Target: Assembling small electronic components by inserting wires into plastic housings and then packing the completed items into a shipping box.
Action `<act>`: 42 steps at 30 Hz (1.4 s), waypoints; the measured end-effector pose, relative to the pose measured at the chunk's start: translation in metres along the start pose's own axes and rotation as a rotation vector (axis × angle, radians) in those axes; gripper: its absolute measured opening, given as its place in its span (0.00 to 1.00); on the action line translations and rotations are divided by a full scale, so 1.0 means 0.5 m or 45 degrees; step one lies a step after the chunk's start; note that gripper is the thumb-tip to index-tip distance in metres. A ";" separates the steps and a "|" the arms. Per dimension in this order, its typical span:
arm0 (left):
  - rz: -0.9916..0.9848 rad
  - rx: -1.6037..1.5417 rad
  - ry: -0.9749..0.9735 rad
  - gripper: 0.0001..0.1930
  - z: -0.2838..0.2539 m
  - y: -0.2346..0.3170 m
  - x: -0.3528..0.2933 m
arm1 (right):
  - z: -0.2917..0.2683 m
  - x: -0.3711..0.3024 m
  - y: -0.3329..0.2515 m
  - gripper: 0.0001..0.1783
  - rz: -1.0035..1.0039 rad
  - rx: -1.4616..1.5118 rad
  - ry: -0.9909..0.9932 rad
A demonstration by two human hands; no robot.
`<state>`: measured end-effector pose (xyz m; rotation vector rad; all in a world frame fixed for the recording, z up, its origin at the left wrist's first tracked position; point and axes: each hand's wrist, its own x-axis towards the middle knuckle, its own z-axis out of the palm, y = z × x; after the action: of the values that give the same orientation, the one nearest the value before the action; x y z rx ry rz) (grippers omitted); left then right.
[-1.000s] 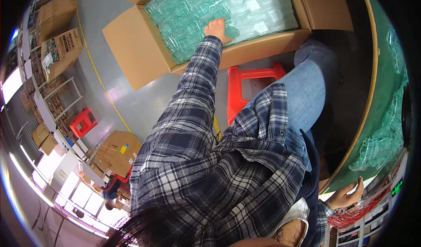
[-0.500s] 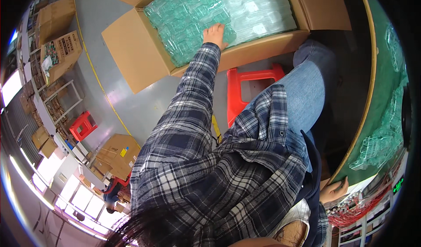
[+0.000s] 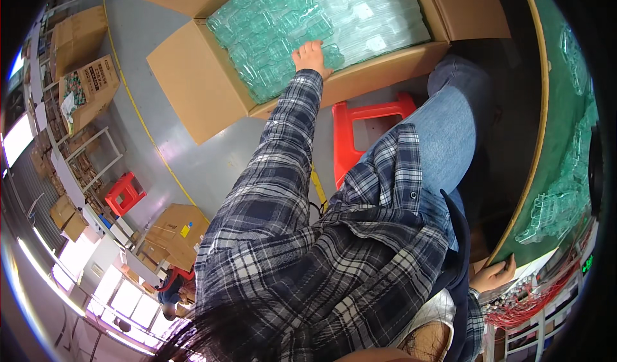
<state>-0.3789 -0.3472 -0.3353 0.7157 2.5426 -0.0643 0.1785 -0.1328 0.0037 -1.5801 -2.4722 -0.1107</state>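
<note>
A big open carton lies ahead of me, packed with rows of clear, green-tinted plastic blister trays. At the carton's near side, my left hand reaches down onto the trays. Its fingers bend over the end of one tray, and the thumb is partly hidden. Off to the right, my right hand rests at the edge of a green-topped table. The fingers there are loosely bent and apart, with nothing seen in them. More clear plastic trays lie on that table.
A red plastic stool stands between the carton and my leg. Farther left are another red stool, a closed carton, an open carton and shelving. Red wires hang beside the table. A person is in the background.
My left hand has shifted slightly left and nearer to me over the trays, and its fingers look more drawn together. My right hand stays by the table edge.
</note>
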 end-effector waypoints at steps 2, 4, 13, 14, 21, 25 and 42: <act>-0.024 0.085 -0.079 0.41 -0.010 0.008 -0.001 | 0.002 -0.002 0.001 0.17 0.003 -0.008 -0.003; -0.033 0.127 -0.120 0.42 -0.014 0.011 0.004 | 0.000 -0.003 -0.001 0.17 0.005 -0.015 -0.004; 0.050 -0.426 -0.075 0.43 -0.063 -0.052 0.113 | 0.003 -0.001 -0.005 0.18 0.028 0.008 0.001; 0.054 -0.429 -0.079 0.43 -0.063 -0.044 0.119 | 0.002 -0.001 -0.005 0.18 0.030 0.001 0.002; 0.285 0.133 -0.124 0.41 -0.081 -0.004 0.121 | 0.004 0.000 -0.011 0.18 0.062 0.004 -0.009; 0.370 0.061 -0.192 0.39 -0.087 0.025 0.117 | -0.004 -0.001 0.002 0.18 0.057 -0.002 -0.007; 0.403 0.261 -0.176 0.42 -0.086 0.023 0.097 | 0.000 -0.001 -0.073 0.17 0.207 0.220 0.178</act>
<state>-0.4283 -0.3068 -0.3193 1.1442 2.2835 -0.2601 0.1459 -0.1488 0.0052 -1.6324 -2.1763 0.0165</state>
